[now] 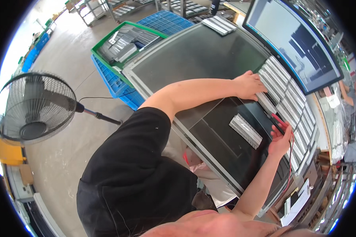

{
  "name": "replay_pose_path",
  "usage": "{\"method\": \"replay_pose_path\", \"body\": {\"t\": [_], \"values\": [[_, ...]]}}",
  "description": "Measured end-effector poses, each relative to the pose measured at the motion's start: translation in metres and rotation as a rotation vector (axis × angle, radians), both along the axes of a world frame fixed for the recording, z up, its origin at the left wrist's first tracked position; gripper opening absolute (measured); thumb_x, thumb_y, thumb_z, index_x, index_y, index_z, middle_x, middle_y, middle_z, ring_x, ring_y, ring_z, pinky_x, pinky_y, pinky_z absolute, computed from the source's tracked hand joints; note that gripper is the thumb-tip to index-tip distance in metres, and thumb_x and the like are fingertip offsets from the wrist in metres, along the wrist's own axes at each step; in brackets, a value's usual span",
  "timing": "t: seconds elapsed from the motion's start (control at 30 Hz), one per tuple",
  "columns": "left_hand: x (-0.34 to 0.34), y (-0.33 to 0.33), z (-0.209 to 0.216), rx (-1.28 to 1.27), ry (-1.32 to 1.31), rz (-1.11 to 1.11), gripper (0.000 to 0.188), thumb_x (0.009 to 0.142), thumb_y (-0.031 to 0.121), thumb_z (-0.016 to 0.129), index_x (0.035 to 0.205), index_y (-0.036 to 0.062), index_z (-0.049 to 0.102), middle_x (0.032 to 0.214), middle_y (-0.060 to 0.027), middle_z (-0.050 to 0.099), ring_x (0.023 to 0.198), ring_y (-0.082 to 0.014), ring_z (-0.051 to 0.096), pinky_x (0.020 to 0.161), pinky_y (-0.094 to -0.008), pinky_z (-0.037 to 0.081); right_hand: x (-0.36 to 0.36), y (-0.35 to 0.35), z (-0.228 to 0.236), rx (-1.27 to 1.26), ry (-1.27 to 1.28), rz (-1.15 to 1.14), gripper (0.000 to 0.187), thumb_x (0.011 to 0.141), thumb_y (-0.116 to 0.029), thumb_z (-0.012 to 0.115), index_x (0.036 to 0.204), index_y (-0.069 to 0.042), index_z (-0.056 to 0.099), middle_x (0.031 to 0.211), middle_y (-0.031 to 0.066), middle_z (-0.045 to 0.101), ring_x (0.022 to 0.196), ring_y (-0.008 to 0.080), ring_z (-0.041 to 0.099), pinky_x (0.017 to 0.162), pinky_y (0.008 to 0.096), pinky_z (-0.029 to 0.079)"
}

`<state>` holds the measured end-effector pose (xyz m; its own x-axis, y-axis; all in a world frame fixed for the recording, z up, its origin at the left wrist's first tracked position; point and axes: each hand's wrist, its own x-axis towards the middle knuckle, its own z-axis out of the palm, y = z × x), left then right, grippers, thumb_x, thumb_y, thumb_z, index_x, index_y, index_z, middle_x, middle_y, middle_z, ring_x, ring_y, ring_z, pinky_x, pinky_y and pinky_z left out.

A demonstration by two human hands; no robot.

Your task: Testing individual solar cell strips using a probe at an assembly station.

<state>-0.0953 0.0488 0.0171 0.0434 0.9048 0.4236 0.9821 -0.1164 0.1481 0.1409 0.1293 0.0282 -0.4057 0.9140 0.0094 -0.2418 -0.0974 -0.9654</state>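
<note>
My right hand (280,141) is closed round a pair of pen-like test probes, a red probe (279,119) and a dark one beside it. Their tips point at the near row of silver ribbed metal strips (292,114); contact is too small to tell. A thin red lead (290,166) hangs down from that hand. At the far end of the near row rests my left hand (250,85), fingers stretched out over the strip ends. Between my arms, a separate block of silver strips (246,131) lies on the dark tabletop (209,134).
A monitor (294,41) stands behind the rows. More strips (219,25) lie at the table's far corner. To the left, a green-rimmed crate (101,45) of metal parts sits on a blue crate (106,81). A standing fan (35,106) is on the floor at left.
</note>
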Motion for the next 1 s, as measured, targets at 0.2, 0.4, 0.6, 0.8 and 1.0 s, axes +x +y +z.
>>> {"method": "replay_pose_path", "body": {"t": [0.2,0.4,0.6,0.8,1.0], "values": [[-0.013,-0.009,-0.002,0.101,0.033,0.004,0.039,0.071,0.026,0.064,0.107,0.017,0.055,0.099,-0.0008,0.059,0.098,-0.0187,0.053,0.085,-0.0359,0.036,-0.018,0.0,-0.002,-0.022,0.021,0.016,0.03,0.088,-0.027,0.047,0.102,-0.001,0.053,0.085,0.0133,0.058,0.06,0.0232,0.062,0.046,0.0272,0.048],[0.005,-0.024,0.006,0.129,0.007,-0.053,0.036,0.073,0.021,0.064,0.108,0.0158,0.054,0.104,0.0006,0.056,0.102,-0.0186,0.047,0.091,-0.0368,0.032,-0.009,-0.003,0.004,-0.012,0.036,-0.026,0.03,0.089,-0.029,0.046,0.1,-0.002,0.051,0.083,0.0109,0.058,0.062,0.021,0.062,0.047,0.0243,0.047],[0.026,-0.041,0.001,0.059,-0.086,-0.088,0.034,0.072,0.022,0.064,0.104,0.0147,0.056,0.103,0.0006,0.057,0.101,-0.0182,0.048,0.09,-0.0355,0.03,-0.007,-0.001,0.004,0.001,-0.069,0.083,0.029,0.089,-0.029,0.047,0.1,-0.003,0.052,0.083,0.0097,0.057,0.062,0.0193,0.062,0.048,0.0236,0.047],[0.025,-0.044,-0.003,0.052,-0.128,-0.099,0.034,0.071,0.023,0.065,0.103,0.0143,0.057,0.103,0.0011,0.057,0.1,-0.0173,0.048,0.09,-0.0351,0.03,-0.011,-0.006,0.003,0.03,-0.153,0.138,0.029,0.089,-0.029,0.048,0.101,-0.002,0.052,0.084,0.01,0.057,0.065,0.0186,0.062,0.05,0.0235,0.048],[0.023,-0.043,-0.003,0.047,-0.116,-0.084,0.032,0.071,0.022,0.065,0.102,0.0144,0.057,0.103,0.0017,0.057,0.1,-0.017,0.048,0.089,-0.0347,0.03,-0.012,-0.005,0.001,0.043,-0.128,0.147,0.03,0.089,-0.028,0.049,0.101,-0.002,0.053,0.084,0.0102,0.057,0.066,0.0188,0.062,0.052,0.0239,0.049]]}}
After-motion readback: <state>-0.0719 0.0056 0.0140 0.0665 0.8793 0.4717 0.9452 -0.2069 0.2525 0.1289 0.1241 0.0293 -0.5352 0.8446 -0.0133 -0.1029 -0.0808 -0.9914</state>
